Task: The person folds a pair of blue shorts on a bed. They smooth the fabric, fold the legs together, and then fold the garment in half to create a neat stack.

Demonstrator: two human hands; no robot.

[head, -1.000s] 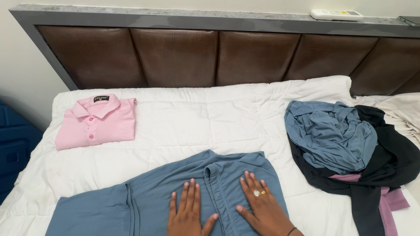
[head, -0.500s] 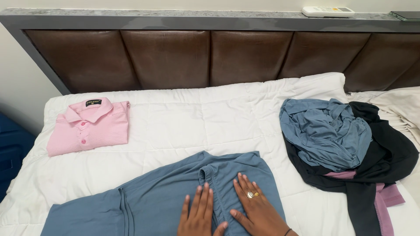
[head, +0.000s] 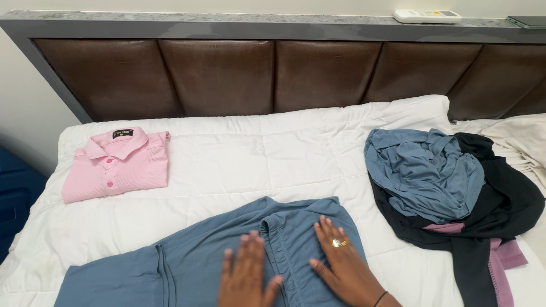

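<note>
I'm smoothing the trousers [head: 227,256] on the bed [head: 239,153]; both hands, left [head: 245,278] and right [head: 341,267], lie flat, fingers spread, gripping nothing. Folding likely needs a pinch at the waistband.

Just one view here: the head cam is looking down and forward across the bed [head: 256,153], facing the brown padded headboard [head: 227,74]. It's sitting close, so both hands are getting cut off at the bottom edge, and there's no second view sharing anything.
</note>
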